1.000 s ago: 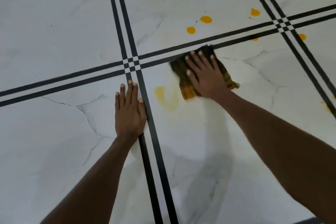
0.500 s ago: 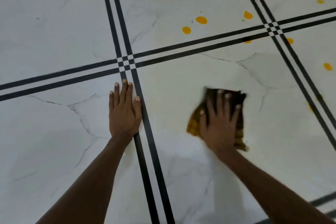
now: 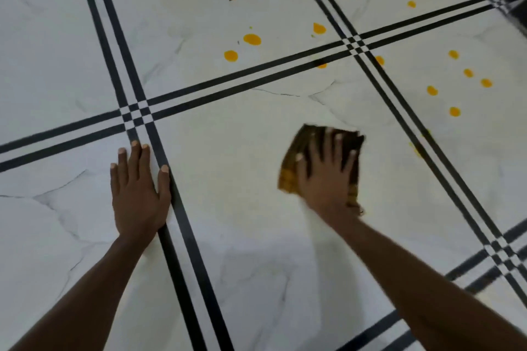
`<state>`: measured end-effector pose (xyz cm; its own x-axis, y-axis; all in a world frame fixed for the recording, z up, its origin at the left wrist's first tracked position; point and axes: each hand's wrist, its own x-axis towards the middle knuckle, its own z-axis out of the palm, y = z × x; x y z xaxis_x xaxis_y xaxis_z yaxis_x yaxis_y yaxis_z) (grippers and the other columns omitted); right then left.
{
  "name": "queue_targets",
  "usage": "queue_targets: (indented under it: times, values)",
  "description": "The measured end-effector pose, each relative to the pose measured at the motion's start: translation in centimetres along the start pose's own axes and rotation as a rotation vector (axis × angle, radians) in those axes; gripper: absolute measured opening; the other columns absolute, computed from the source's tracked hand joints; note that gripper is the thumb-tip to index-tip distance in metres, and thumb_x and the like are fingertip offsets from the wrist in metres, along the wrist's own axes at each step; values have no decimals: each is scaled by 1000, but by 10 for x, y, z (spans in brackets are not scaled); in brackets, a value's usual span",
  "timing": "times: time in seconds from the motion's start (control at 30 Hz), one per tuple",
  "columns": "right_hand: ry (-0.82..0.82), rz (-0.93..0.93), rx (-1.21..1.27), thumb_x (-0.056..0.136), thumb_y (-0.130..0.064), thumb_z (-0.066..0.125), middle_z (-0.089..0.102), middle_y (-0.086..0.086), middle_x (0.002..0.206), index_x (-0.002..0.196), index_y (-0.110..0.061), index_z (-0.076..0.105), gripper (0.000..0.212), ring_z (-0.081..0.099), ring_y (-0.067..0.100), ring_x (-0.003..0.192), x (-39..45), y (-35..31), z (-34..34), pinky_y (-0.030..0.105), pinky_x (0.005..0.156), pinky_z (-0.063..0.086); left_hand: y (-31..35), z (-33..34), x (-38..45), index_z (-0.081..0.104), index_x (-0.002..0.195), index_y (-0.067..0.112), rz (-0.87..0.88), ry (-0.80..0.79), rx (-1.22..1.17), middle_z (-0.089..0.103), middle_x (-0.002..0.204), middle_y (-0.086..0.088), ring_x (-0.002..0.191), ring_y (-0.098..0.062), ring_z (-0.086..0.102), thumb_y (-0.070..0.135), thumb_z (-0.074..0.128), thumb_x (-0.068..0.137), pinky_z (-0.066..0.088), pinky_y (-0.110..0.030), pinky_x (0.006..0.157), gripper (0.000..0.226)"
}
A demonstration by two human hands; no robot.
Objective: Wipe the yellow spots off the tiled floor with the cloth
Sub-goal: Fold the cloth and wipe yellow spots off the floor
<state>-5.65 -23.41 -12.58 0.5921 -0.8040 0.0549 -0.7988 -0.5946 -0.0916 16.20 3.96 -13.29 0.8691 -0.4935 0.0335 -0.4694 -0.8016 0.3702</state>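
Nearest, the left hand point(image 3: 137, 194) lies flat and open on the tiled floor point(image 3: 228, 208), fingers spread, holding nothing, its thumb side against a black double stripe point(image 3: 182, 225). To its right the right hand point(image 3: 328, 177) presses palm-down with splayed fingers on the cloth point(image 3: 296, 157) — dark, stained yellow, blurred — pinning it to the same white tile. Farther off, beyond the crossing stripes, yellow spots point(image 3: 252, 39) dot the tiles toward the floor's far right.
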Motion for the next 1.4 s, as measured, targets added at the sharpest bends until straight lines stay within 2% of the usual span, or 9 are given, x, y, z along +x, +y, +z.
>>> queue_targets:
  times: [0.17,0.3,0.53,0.73,0.83,1.07,1.27,1.33,1.4]
  values:
    - [-131,-595,119,108,-51,24,21,2,174,164,-34,28,58,16,26,162,50,-62,13,61,128,11,56,19,31,33,161,5,237,-38,-100,27,171,-15,162,-33,15,37,29,110,10,-54,132,61]
    - [-158,-364,75,99,-58,4,16,2,175,166,-32,20,73,14,28,163,176,-7,10,59,129,11,132,62,81,26,165,16,537,-152,-50,17,175,-6,164,-28,8,36,27,110,10,-51,133,59]
    - [-113,181,140,110,-48,19,9,9,176,167,-27,14,61,3,34,163,265,88,2,65,128,-2,151,73,89,23,167,22,500,-124,44,13,176,0,165,-22,4,38,28,110,11,-49,133,59]
    - [-62,-414,50,110,-47,22,22,6,174,165,-29,26,58,16,30,162,245,-6,9,62,129,11,155,71,94,20,167,24,477,-177,53,10,177,1,165,-21,1,39,27,109,12,-49,133,61]
    - [-205,-696,32,112,-46,23,7,-4,177,167,-33,15,57,0,19,164,184,42,-3,51,133,-1,156,68,94,20,167,23,473,-200,42,10,177,0,165,-21,1,39,28,109,15,-51,132,61]
    - [-46,77,49,105,-50,11,21,10,174,165,-24,23,67,17,35,161,319,97,0,65,128,11,156,75,95,22,166,22,491,-159,36,13,177,-1,165,-22,5,40,30,107,16,-52,132,62]
    - [-173,-710,8,112,-46,25,10,-1,176,166,-31,16,57,2,21,164,210,27,-2,51,133,2,156,71,94,23,166,22,486,-165,28,13,177,0,165,-22,5,40,29,107,17,-53,131,62]
    - [-192,-760,15,112,-47,28,8,-3,176,166,-33,14,58,0,19,164,201,67,-7,50,133,0,156,71,94,23,166,22,487,-163,25,13,176,-1,165,-22,5,39,29,107,16,-52,132,62]
    - [-108,-510,9,110,-50,22,12,0,176,166,-34,15,59,6,24,164,230,94,-4,58,131,9,154,72,94,23,166,22,477,-154,23,13,176,0,165,-22,5,38,30,107,16,-52,132,62]
